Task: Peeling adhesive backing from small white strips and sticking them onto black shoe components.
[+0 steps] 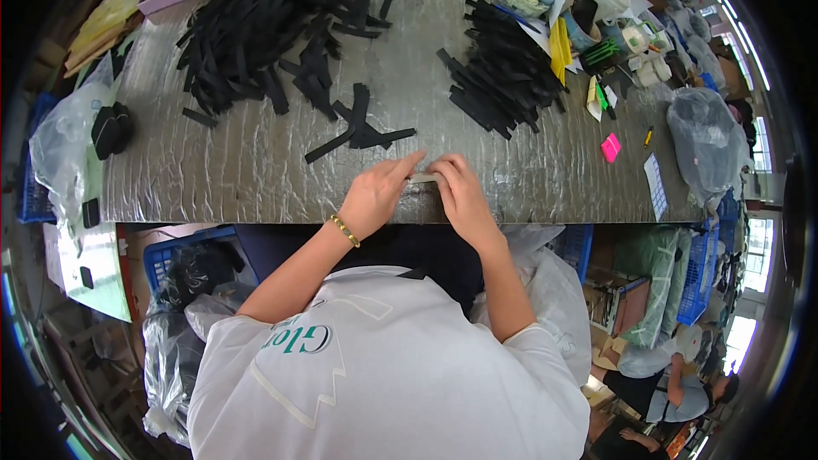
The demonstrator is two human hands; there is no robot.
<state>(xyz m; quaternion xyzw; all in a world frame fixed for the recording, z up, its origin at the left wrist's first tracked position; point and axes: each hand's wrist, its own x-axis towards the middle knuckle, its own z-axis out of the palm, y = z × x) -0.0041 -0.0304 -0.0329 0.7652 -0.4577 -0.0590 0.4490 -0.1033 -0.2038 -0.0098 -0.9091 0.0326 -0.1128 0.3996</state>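
Close to the table's front edge, my two hands meet over a small pale flat strip [423, 177]. My left hand [373, 196], a beaded bracelet at its wrist, has its fingers pressed together at the strip's left end. The fingers of my right hand [461, 198] curl over the right end. Just beyond them lie a few crossed black fabric strips [365, 132]. Farther off, a large tangled heap of black strips [256, 30] covers the left, and a flatter pile of black strips [507, 72] lies to the right.
The table [409, 77] has a wrinkled grey covering. At right are a pink block [611, 147], a yellow pen [648, 135], a white card [655, 186] and a clear plastic bag [711, 145]. A black pouch [112, 130] sits at left. Another person [682, 396] is at lower right.
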